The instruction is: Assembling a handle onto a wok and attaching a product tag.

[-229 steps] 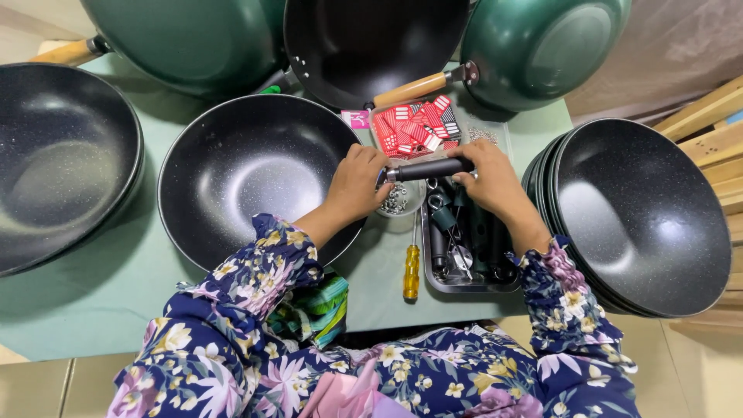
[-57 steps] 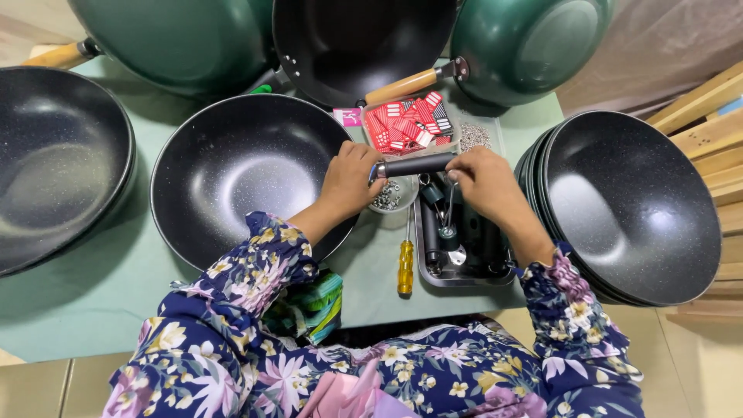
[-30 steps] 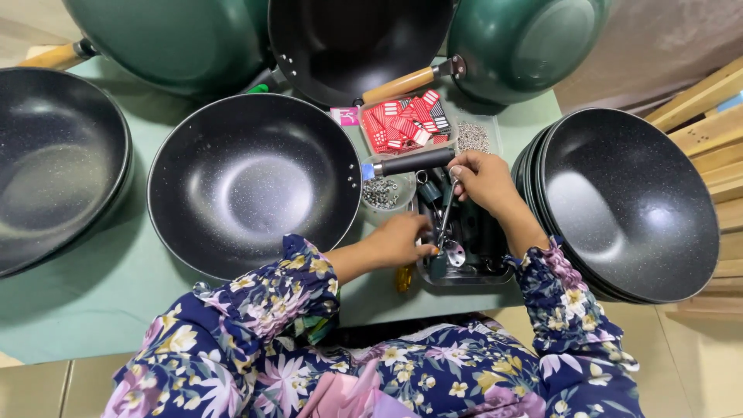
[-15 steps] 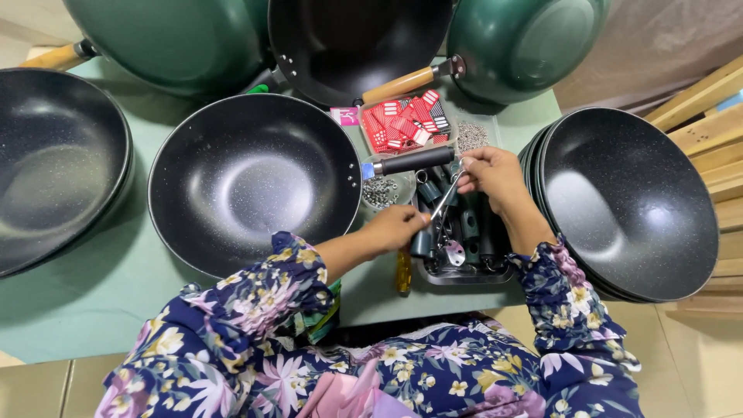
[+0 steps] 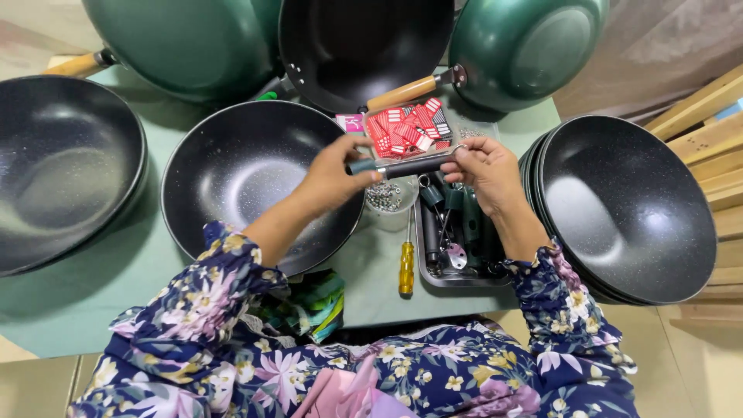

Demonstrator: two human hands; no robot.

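Handle (image 5: 402, 166) is held level above the tray (image 5: 424, 272) again, both ends pinched: left hand (image 5: 334, 172) came back up from the tray half a second ago, right hand (image 5: 487, 172) never let go. Looks ready for fitting to the wok (image 5: 248, 174).

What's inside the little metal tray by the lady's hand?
The metal tray holds dark pan handles and shiny metal fittings. The right hand covers its top end, so that part stays hidden.
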